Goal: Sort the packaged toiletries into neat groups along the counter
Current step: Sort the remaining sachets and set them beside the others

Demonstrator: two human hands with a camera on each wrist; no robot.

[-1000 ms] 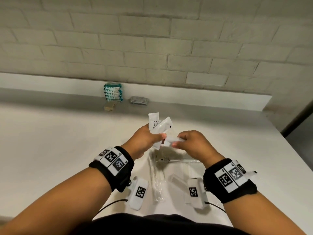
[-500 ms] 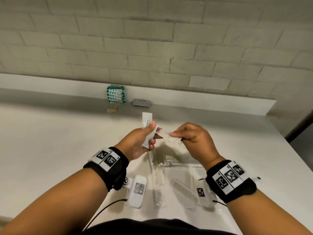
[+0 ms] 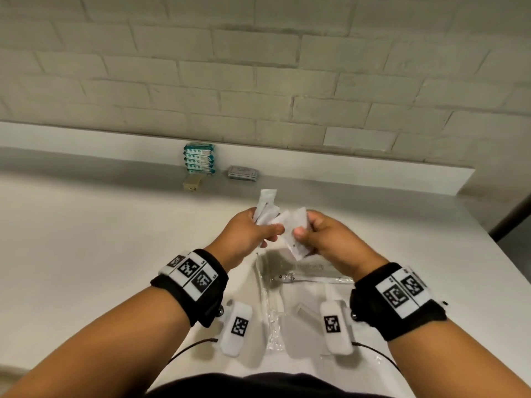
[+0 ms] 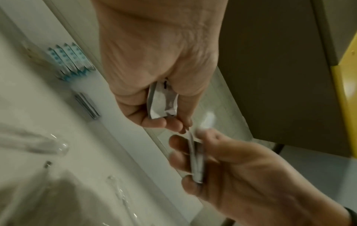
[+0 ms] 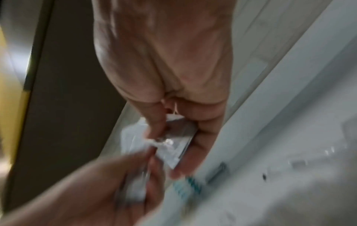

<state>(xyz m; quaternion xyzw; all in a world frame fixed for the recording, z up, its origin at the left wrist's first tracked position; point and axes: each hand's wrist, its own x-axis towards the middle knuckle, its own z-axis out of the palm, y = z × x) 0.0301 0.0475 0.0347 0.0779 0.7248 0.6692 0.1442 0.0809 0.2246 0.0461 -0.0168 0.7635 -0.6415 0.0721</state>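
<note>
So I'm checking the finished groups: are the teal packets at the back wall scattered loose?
No, the teal packets sit in one neat stack against the counter's back ledge.

Counter point(image 3: 86, 239): smooth, matt white surface with faint soft reflections. Wall point(image 3: 258, 67), upper frame: painted brick, rough, matt, with recessed mortar joints. White sachets point(image 3: 268, 208), frame centre: thin paper or foil-like wrap, matt outside; the left wrist view shows a creased, slightly silvery sheen point(image 4: 163, 100). Clear packets point(image 3: 271, 305), lower centre on the counter: transparent glossy plastic film with bright specular glints. Teal packs point(image 3: 199, 159), stacked at the back ledge: printed wrapper with a slight gloss. Small tan box point(image 3: 192, 183) below them: matt, looks like card. Wrist bands point(image 3: 201, 288): black matt cloth carrying white smooth plastic tags with printed black markers.
</note>
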